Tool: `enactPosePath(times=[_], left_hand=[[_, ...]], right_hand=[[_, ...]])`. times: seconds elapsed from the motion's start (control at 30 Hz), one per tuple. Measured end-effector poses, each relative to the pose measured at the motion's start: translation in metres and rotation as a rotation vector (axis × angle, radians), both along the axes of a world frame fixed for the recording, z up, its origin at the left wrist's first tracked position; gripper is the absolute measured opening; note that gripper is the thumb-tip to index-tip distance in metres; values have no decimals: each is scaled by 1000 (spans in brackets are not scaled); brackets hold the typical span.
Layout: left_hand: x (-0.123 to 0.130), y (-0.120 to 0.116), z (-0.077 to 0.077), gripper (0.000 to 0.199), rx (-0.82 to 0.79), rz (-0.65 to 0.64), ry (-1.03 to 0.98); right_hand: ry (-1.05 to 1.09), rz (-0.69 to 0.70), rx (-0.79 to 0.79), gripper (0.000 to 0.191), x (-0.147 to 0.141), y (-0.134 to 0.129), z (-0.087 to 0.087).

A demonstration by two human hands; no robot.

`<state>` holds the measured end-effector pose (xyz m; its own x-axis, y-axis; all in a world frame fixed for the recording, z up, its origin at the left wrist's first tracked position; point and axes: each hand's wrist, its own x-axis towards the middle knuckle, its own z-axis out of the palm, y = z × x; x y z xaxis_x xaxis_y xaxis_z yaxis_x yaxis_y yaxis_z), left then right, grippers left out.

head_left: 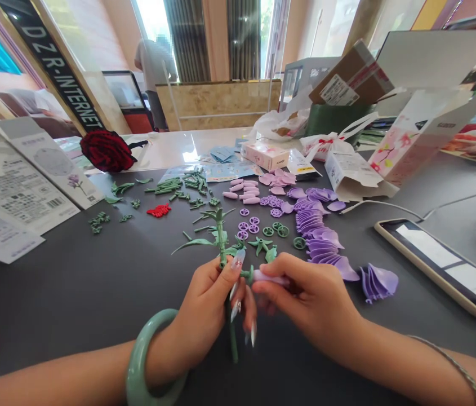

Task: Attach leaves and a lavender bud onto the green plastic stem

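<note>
My left hand is closed round an upright green stem with leaves; its lower end hangs below the fingers. In my right hand, thumb and fingers pinch a pale pink-purple piece, whose tip meets a small green part at the stem's side. Just beyond the hands lie green rings, purple wheel-shaped rings and a green star-shaped piece. Curved purple petals form a long row right of them, with a separate petal cluster nearer my right forearm.
A phone with a white cable lies at the right. Small red pieces and green stems are at the left-centre. White boxes stand left, near a dark red flower. Further back are bags and a cardboard box; a person stands beyond.
</note>
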<state>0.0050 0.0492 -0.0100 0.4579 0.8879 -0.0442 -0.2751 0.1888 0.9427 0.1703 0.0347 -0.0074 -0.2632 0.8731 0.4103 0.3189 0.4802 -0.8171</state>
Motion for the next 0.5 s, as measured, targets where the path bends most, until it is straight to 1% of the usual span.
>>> enactPosePath(times=[0.1, 0.17, 0.2, 0.27, 0.37, 0.5], left_hand=[[1, 0, -1, 43, -21, -28, -27], [2, 0, -3, 42, -28, -28, -31], [2, 0, -3, 42, -30, -25, -29], [2, 1, -4, 43, -32, -31, -18], [1, 1, -3, 43, -51, -51, 3], [-1, -1, -2, 47, -98, -62, 47]], right_hand=[[252, 133, -337, 24, -6, -1, 3], [339, 189, -456, 27, -8, -1, 3], [347, 193, -479, 27, -8, -2, 2], [305, 180, -466, 27, -7, -2, 0], [188, 153, -419, 23, -3, -1, 0], [10, 98, -356, 21, 3, 0, 5]])
